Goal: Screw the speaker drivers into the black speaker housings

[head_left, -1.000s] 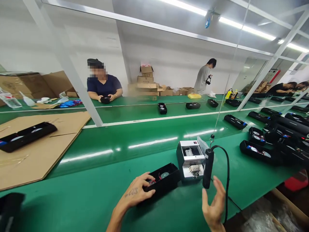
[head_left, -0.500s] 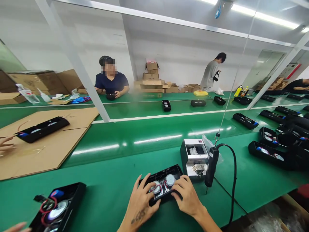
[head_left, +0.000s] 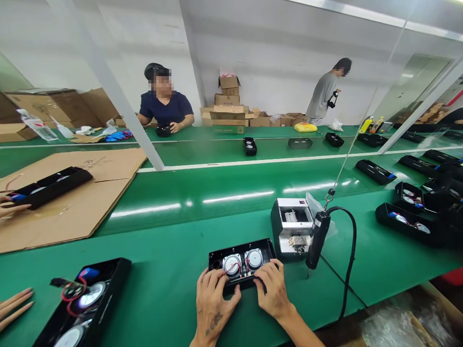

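Observation:
A black speaker housing (head_left: 241,264) lies open side up on the green bench in front of me, showing two round silver drivers and thin red wires. My left hand (head_left: 215,306) grips its near left edge, with the fingertips by the left driver. My right hand (head_left: 273,289) holds the near right edge, and its fingers touch the right driver. To the right stands a white-and-grey bench machine (head_left: 291,226). Beside the machine hangs a black electric screwdriver (head_left: 317,240) on a cable. A second open housing (head_left: 83,303) with wires lies at lower left.
A co-worker's fingers (head_left: 14,308) enter at lower left. Another hand (head_left: 12,207) touches a black housing (head_left: 50,187) on a cardboard sheet (head_left: 79,197). Several housings (head_left: 407,224) sit at right. Two people and stacked cartons (head_left: 227,108) stand beyond a glass partition.
The housing has gone from being held by my left hand alone to lying open side up under both hands. My hands have drawn slightly nearer me. The view has shifted.

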The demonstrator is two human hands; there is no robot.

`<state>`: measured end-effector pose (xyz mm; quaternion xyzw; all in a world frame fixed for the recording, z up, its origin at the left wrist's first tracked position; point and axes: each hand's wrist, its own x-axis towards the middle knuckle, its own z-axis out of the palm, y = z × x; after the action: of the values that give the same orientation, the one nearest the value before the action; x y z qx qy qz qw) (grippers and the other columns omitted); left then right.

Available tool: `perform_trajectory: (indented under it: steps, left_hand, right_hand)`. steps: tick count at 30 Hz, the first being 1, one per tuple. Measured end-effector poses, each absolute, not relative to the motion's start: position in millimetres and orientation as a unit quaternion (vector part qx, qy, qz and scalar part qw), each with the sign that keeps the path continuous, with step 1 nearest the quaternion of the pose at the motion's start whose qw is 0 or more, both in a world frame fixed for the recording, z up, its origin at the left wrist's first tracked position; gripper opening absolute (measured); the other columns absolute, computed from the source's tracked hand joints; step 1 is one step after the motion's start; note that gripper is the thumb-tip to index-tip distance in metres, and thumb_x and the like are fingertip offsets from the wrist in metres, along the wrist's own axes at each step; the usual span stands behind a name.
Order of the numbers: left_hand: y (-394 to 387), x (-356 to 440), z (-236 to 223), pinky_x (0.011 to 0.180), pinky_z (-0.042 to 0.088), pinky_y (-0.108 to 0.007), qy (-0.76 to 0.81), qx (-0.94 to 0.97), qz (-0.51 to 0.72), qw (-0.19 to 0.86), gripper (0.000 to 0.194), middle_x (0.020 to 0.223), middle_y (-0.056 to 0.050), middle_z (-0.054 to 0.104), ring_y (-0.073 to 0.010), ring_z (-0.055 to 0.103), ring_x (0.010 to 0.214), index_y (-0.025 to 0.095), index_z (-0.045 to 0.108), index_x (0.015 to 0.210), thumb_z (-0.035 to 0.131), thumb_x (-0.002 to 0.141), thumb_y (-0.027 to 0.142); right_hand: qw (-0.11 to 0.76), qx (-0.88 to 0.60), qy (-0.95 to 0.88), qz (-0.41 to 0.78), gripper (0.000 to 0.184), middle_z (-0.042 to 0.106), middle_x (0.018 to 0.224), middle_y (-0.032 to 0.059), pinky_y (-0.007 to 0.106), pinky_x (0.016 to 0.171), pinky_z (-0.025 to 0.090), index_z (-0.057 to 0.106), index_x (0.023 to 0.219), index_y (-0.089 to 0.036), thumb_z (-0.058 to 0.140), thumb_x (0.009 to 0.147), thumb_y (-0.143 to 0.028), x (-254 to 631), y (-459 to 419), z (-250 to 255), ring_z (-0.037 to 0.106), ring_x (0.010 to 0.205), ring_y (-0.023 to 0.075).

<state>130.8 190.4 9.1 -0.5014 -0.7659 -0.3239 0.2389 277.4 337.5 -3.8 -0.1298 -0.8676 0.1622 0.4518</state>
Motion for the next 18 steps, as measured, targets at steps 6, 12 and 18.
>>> perform_trajectory:
  steps: [6,12,18]
  left_hand:
    - [189,131,9,0.107,0.049,-0.051,-0.766,-0.516,-0.3,0.237,0.013,0.102,-0.006,0.071,-0.0268,0.067,0.098,0.024,0.067,0.101,0.074,0.094,0.032]
    - [195,141,4,0.107,0.049,-0.053,-0.789,-0.46,-0.319,0.253,0.01,0.094,-0.005,0.07,-0.0272,0.067,0.094,0.026,0.064,0.092,0.072,0.088,0.031]
    - [194,144,-10,0.104,0.05,-0.056,-0.8,-0.45,-0.288,0.274,0.015,0.098,-0.007,0.072,-0.0307,0.068,0.098,0.026,0.065,0.094,0.074,0.084,0.033]
  right_hand:
    - [0.451,-0.155,-0.863,0.164,0.012,0.068,0.085,0.001,0.049,0.11,0.038,0.063,0.101,-0.021,0.06,0.096,-0.011,275,332,-1,0.065,0.083,0.0216]
    - [0.454,-0.17,-0.859,0.164,0.017,0.064,0.08,0.0002,0.051,0.104,0.04,0.058,0.095,-0.022,0.058,0.087,-0.007,270,328,-1,0.062,0.076,0.022]
    - [0.459,-0.166,-0.856,0.171,0.016,0.063,0.078,0.0004,0.051,0.1,0.043,0.057,0.095,-0.023,0.056,0.088,-0.009,269,328,0,0.061,0.075,0.0221]
